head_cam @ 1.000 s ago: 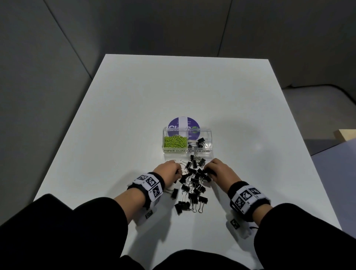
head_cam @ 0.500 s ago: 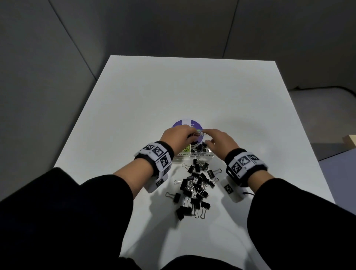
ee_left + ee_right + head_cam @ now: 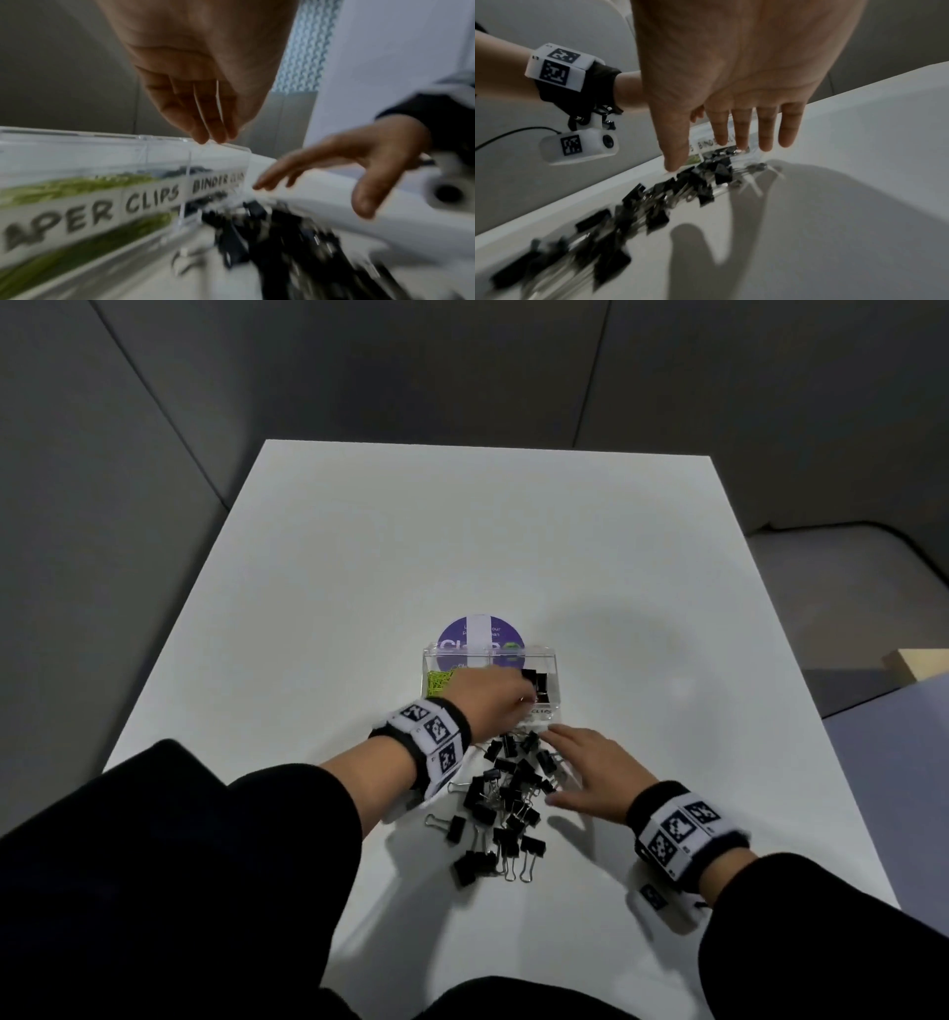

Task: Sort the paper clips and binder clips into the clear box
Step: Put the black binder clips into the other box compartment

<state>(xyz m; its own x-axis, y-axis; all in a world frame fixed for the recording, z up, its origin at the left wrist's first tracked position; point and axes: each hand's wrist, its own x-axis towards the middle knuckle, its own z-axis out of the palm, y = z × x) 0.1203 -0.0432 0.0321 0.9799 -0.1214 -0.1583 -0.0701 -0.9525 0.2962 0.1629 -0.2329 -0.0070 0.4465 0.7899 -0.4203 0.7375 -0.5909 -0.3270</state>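
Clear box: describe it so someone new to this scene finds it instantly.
On the white table, look just beyond the loose pile of black binder clips, in front of a round purple disc. The clear box is the only transparent container: two compartments, green paper clips in the left, black clips in the right, with lettered labels on its front wall.

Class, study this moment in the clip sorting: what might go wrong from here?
1. The left hand hovers at the clear box divider; a binder clip might fall among the green paper clips.
2. The open right hand reaching into the tangled binder clip pile may scatter clips or snag several together.
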